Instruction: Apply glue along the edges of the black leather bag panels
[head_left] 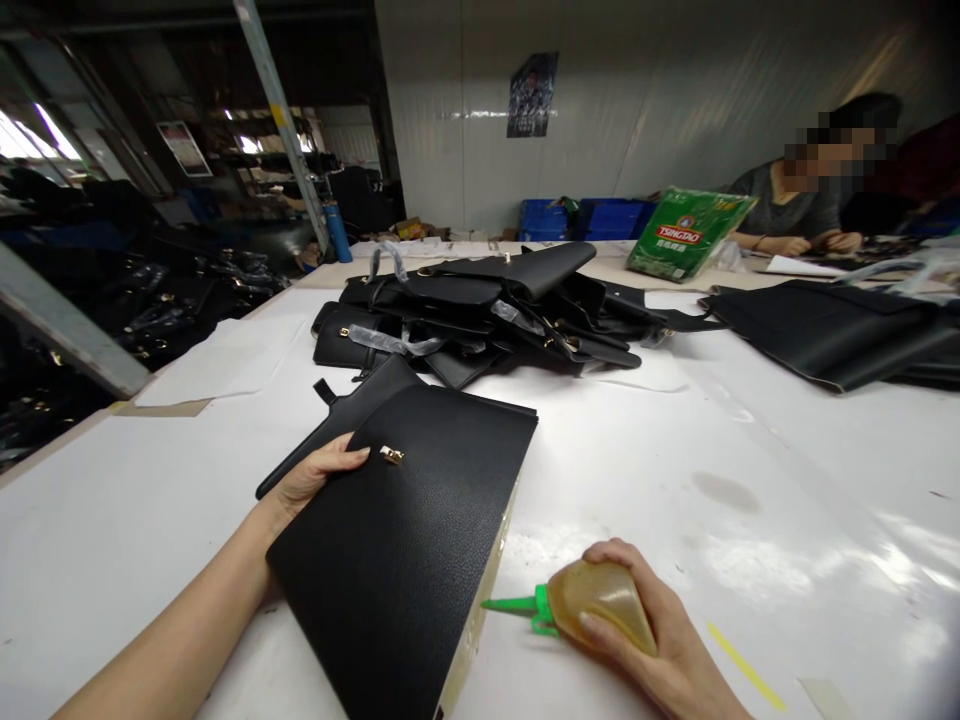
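My left hand (319, 472) grips the left side of a black leather bag piece (405, 540), thumb on top near a small gold clasp (391, 455). The fingers beneath are hidden. A black flap with a short tab spreads out behind that hand. In my right hand (637, 600) is a squeeze bottle (600, 603) of amber glue, tipped on its side. Its green nozzle points left, and the tip is at the pale, shiny right edge of the bag piece. Whether the tip touches that edge, I cannot tell.
A heap of black bag pieces (480, 310) lies at the back middle of the white table (810, 480). More black leather (840, 325) is at right. A green packet (686, 235) stands behind, near a co-worker's hands (814, 243). A metal post (281, 120) rises at left.
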